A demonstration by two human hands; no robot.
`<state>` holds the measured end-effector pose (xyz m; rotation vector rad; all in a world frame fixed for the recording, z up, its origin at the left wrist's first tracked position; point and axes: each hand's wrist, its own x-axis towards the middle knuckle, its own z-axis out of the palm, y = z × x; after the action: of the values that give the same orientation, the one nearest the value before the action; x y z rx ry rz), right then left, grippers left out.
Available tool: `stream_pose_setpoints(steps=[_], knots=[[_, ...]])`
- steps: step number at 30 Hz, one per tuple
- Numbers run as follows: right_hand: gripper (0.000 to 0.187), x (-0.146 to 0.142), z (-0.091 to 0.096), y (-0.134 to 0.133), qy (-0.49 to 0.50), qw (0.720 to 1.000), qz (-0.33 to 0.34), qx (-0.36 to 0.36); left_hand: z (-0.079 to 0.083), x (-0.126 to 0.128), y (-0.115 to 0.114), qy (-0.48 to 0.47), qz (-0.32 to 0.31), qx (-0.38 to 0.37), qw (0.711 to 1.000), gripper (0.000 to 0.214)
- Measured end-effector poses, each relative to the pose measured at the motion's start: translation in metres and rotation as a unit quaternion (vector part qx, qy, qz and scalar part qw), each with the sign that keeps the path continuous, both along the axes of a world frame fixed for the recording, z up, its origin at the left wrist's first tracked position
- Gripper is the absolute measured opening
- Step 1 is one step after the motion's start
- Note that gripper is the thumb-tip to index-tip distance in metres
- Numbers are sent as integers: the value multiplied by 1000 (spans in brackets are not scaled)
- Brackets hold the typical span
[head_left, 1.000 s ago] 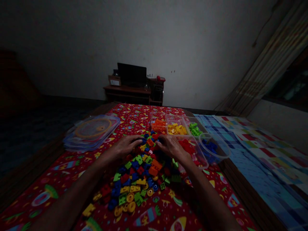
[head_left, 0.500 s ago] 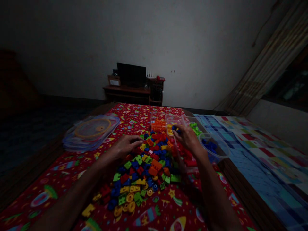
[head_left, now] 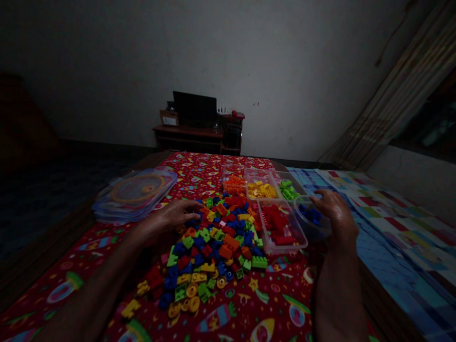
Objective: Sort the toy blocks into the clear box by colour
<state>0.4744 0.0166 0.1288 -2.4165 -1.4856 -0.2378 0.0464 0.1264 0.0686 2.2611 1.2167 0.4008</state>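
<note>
A heap of mixed building bricks [head_left: 213,247] in red, blue, green, yellow and orange lies on the red patterned cloth. My left hand [head_left: 178,213] rests at the heap's left edge, fingers apart, its tips beside a few blue bricks. My right hand [head_left: 335,211] is over the right rim of a round clear tub [head_left: 322,232] of blue bricks [head_left: 310,214]. Its thumb and fingers are spread and no brick shows between them. Left of the tub, a clear box [head_left: 302,244] contains red bricks [head_left: 276,221].
Farther back, clear boxes hold orange bricks [head_left: 235,183], yellow bricks [head_left: 261,190] and green bricks [head_left: 288,190]. Stacked lids [head_left: 135,194] lie on the left. A checked bedcover [head_left: 388,247] spreads at right. A desk with a monitor [head_left: 195,109] stands by the wall.
My right hand has moved right from above the yellow box to the blue tub; the dark blue brick it held is no longer in its fingers. My left hand has shifted slightly left.
</note>
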Motion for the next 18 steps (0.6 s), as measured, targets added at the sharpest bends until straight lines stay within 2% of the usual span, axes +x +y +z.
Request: stream_pose_setpoints(steps=[3,5,7,10,14,18], knots=[[32,-34,5,13,15,992,90,82,5,0,-3,21,15,-4,1000,52],[29,-68,3,23,60,971,205,107,8,1,-5,29,20,-2,999,52],[26,-104,-8,32,89,935,324,113,8,1,-5,26,21,6,999,51],[27,-153,-38,41,65,893,434,104,3,0,-1,22,23,38,999,50],[37,-187,-78,46,6,857,507,91,-8,5,3,24,25,121,992,53],[33,-194,-90,49,-23,856,516,21,-20,15,3,30,-6,123,992,49]])
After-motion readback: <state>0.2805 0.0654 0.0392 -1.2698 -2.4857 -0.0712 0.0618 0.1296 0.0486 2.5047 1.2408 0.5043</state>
